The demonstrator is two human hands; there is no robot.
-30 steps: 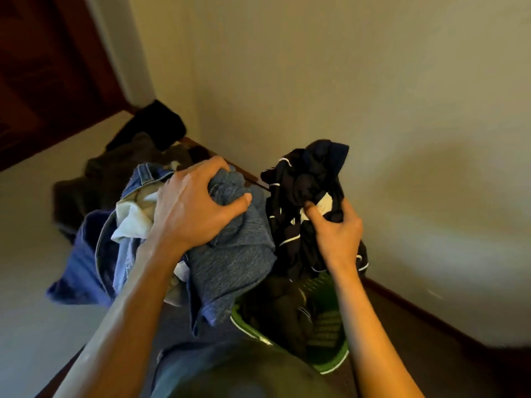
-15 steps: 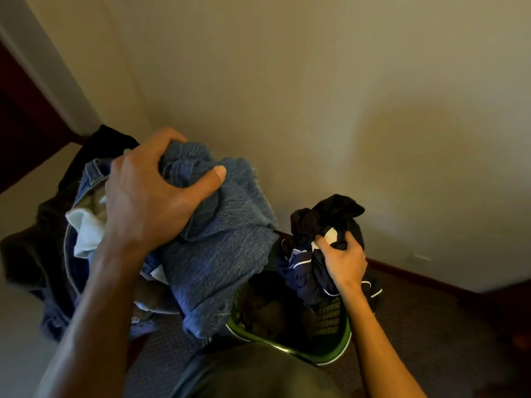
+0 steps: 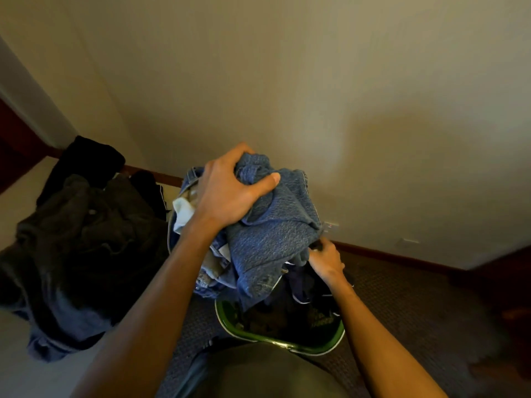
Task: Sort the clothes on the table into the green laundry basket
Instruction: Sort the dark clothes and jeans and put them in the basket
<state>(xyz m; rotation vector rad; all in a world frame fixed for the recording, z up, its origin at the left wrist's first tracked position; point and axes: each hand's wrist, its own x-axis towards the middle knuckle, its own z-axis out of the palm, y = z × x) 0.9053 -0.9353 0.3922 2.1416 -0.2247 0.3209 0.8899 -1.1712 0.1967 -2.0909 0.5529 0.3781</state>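
My left hand [image 3: 230, 193] grips a bundle of blue clothes [image 3: 273, 234], a knitted blue piece over denim with a white lining, held above the green laundry basket [image 3: 287, 344] on the floor. My right hand [image 3: 326, 259] is low at the basket's far side, closed on a dark garment with white stripes [image 3: 304, 285] that lies mostly inside the basket. The blue bundle hides part of the basket's opening. A pile of dark clothes [image 3: 86, 225] rests on the white table [image 3: 17, 366] at the left.
A beige wall [image 3: 316, 96] with a wooden skirting board [image 3: 388, 254] runs close behind the basket. Dark carpet [image 3: 416, 311] covers the floor to the right. A dark wooden door frame [image 3: 17, 147] is at far left.
My right hand has pushed the dark striped garment down into the basket. My left hand has carried the blue bundle to the right, over the basket.
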